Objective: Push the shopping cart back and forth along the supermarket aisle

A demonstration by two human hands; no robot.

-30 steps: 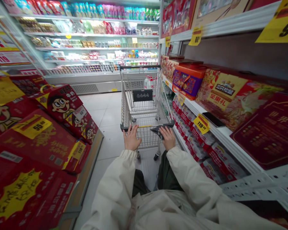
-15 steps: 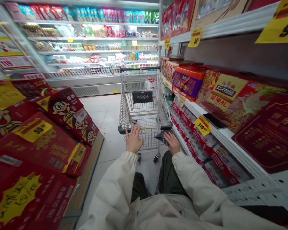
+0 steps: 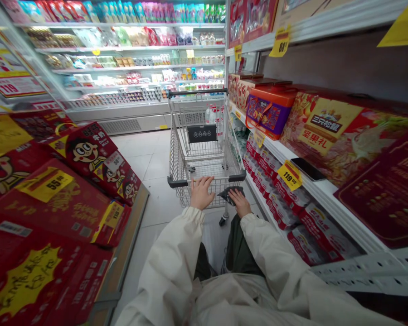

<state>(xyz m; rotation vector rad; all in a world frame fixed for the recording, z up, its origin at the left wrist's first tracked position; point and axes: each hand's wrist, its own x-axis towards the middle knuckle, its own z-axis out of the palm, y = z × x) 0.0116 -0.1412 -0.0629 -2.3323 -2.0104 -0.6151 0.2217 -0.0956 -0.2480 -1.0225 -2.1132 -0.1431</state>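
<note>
The shopping cart (image 3: 178,182) stands in front of me, its wire basket showing no goods inside. My left hand (image 3: 202,192) is at the cart's near rim, palm down with the fingers stretched forward over the wires; it holds nothing. Just to its right, my right hand (image 3: 240,203) has its fingers over a dark grey, soft-looking item (image 3: 227,194) with a pointed end, beside the rim's right corner. What that item is I cannot make out. A dark sign panel (image 3: 202,133) hangs on the cart's far part.
Red gift boxes (image 3: 88,199) with yellow price tags are stacked on a low platform at left. Shelves on the right carry boxed nuts (image 3: 326,122), a purple-orange box (image 3: 268,113), a black phone (image 3: 308,169) and red-white packs (image 3: 282,208). A lit refrigerated case (image 3: 122,113) spans the back.
My left hand has moved right along the cart's rim, its fingers now closer together. My right hand has shifted slightly left, still on the dark item. The view has tilted a little.
</note>
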